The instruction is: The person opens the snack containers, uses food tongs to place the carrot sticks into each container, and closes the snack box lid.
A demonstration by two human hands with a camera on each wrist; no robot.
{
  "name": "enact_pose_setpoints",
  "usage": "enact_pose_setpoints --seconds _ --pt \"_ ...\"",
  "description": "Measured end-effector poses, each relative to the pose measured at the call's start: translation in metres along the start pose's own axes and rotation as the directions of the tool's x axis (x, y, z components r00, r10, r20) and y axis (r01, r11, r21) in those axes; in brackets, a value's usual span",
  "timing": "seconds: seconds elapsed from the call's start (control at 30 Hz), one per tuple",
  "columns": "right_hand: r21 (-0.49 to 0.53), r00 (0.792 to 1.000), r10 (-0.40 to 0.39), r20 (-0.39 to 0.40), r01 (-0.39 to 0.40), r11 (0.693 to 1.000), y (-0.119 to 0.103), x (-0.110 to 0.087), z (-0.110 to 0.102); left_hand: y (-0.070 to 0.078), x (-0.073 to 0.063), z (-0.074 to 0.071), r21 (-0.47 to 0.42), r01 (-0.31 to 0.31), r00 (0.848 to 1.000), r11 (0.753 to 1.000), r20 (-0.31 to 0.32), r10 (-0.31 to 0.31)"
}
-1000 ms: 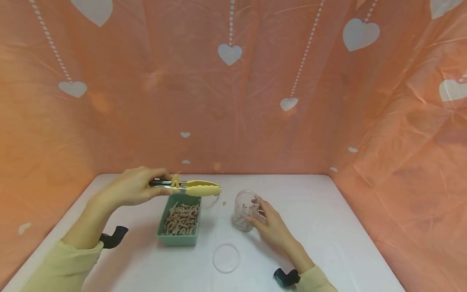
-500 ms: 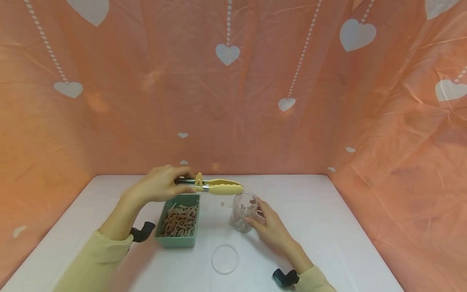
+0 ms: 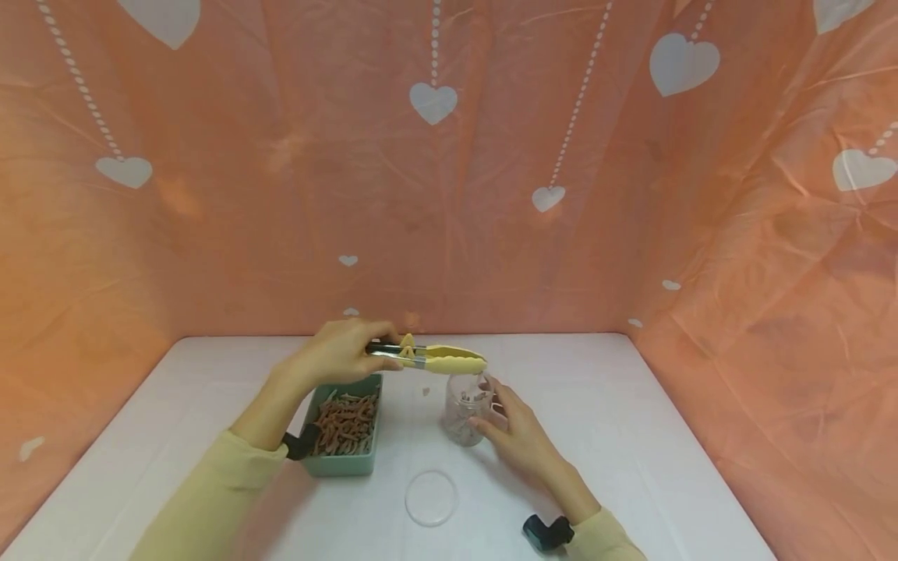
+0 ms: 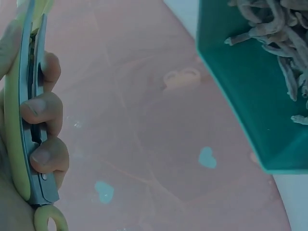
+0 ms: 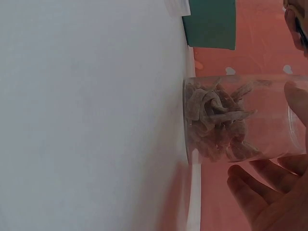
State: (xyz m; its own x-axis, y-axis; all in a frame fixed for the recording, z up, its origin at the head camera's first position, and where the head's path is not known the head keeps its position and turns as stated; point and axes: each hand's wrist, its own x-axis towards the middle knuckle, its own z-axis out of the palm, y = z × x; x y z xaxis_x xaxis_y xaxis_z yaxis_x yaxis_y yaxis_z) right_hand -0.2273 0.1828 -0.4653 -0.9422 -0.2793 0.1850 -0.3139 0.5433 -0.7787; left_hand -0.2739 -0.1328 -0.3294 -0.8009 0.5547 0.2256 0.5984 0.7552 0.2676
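Note:
My left hand point(image 3: 347, 351) grips a pair of tongs point(image 3: 452, 361) with yellow tips, its fingers curled round the metal arms in the left wrist view. The tips reach over the mouth of a clear jar point(image 3: 461, 421); whether a piece is between them is hard to tell. Thumb and fingers of my right hand point(image 3: 522, 432) hold the jar upright on the table. Brownish, dried, twisted strips point(image 5: 216, 120) fill its lower part. More such strips point(image 3: 347, 425) lie in a green box point(image 3: 340, 466) below my left forearm.
A clear round lid point(image 3: 431, 499) lies flat on the white table point(image 3: 631, 483) in front of the jar. One small crumb point(image 3: 426, 391) sits between box and jar. An orange cloth point(image 3: 316, 195) with white hearts surrounds the back and sides.
My left hand has carried the tongs rightward from above the green box to over the jar's mouth. The curved strip hanging from the tips earlier no longer shows clearly. My right hand stays at the jar.

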Motion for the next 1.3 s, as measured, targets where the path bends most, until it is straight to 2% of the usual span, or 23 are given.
enact_pose_setpoints --seconds 0.4,0.57,0.77,1.1,1.3 --pt "0.010 0.999 -0.045 0.019 0.045 0.999 0.001 0.002 0.003 -0.004 -0.006 0.009 -0.007 -0.002 0.998 1.000 0.067 0.003" --pt "0.006 0.999 -0.034 0.023 0.034 0.999 -0.002 0.003 0.003 -0.006 -0.006 0.011 -0.001 0.000 0.997 1.000 0.081 0.000" --pt "0.003 1.000 -0.007 0.023 0.006 1.000 -0.005 0.002 0.002 -0.006 -0.009 0.009 -0.004 0.006 0.997 1.000 0.073 -0.006" --pt "-0.020 1.000 -0.025 0.008 0.025 0.999 -0.002 0.004 0.000 -0.007 -0.018 0.003 -0.023 0.025 0.997 0.999 0.073 -0.023" --pt "-0.061 0.999 -0.025 -0.048 0.022 0.998 -0.002 0.002 -0.006 -0.008 -0.030 -0.006 -0.013 0.061 0.996 0.998 0.070 -0.060"
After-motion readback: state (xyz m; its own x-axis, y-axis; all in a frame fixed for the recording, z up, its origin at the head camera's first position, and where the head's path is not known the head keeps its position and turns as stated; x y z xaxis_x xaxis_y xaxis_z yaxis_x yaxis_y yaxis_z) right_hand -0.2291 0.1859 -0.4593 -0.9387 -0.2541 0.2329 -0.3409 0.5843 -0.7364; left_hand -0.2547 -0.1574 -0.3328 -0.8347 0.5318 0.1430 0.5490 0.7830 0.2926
